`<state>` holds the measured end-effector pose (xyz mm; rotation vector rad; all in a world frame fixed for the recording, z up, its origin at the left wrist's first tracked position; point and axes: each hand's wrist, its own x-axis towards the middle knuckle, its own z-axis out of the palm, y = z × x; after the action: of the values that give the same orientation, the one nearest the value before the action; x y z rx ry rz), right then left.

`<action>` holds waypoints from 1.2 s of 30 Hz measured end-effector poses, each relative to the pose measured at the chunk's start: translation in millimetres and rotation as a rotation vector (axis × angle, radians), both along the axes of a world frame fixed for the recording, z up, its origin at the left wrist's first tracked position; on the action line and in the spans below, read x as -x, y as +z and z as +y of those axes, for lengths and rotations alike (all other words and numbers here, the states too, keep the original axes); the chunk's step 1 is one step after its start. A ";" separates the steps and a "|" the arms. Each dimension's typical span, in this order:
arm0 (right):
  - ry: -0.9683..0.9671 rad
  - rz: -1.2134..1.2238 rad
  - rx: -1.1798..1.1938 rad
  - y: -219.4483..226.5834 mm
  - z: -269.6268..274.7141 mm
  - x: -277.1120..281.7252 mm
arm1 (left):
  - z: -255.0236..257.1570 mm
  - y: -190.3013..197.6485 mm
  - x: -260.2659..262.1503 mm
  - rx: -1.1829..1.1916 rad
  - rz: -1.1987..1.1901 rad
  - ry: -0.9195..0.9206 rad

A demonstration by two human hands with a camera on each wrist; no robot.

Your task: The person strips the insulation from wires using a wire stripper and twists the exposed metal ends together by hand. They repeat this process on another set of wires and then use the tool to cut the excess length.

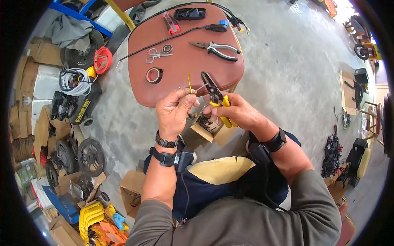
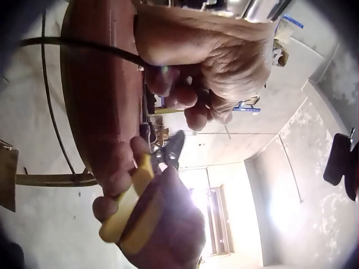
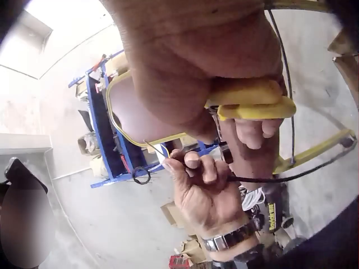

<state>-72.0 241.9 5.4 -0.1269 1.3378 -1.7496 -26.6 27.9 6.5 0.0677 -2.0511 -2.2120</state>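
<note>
In the head view my left hand [image 1: 175, 107] pinches thin wire ends between thumb and fingertips, and a short yellow wire [image 1: 189, 80] sticks up from the pinch. A black cable [image 3: 269, 180] runs into this hand from below in the right wrist view. My right hand [image 1: 240, 111] grips the yellow handles of wire strippers [image 1: 212, 87], whose dark jaws stand beside the left fingertips. One pale wire [image 1: 200, 87] stretches from the left fingertips to the jaws. The yellow handles [image 3: 255, 106] show under the right palm in the right wrist view.
On the maroon padded seat [image 1: 184, 67] lie pliers [image 1: 215, 49], small scissors [image 1: 158, 55], tape rolls [image 1: 154, 75], a red utility knife [image 1: 170, 23], a black tray [image 1: 189, 14] and a blue-ended connector [image 1: 221, 26]. An open cardboard box [image 1: 202, 132] stands below. Wheels [image 1: 90, 157] lean at left.
</note>
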 end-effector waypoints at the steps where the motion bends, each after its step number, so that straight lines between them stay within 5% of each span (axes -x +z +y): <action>1: 0.004 0.000 0.011 2.3 0.8 1.8 | 0.7 0.8 0.7 0.002 -0.006 0.002; 36: 0.047 0.184 0.018 6.7 -4.6 9.1 | -8.3 -7.3 -3.1 0.117 0.092 0.027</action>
<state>-81.1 237.3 12.0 -0.3335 1.4385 -1.7435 -23.5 19.6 -0.8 -0.0165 -2.1116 -2.0345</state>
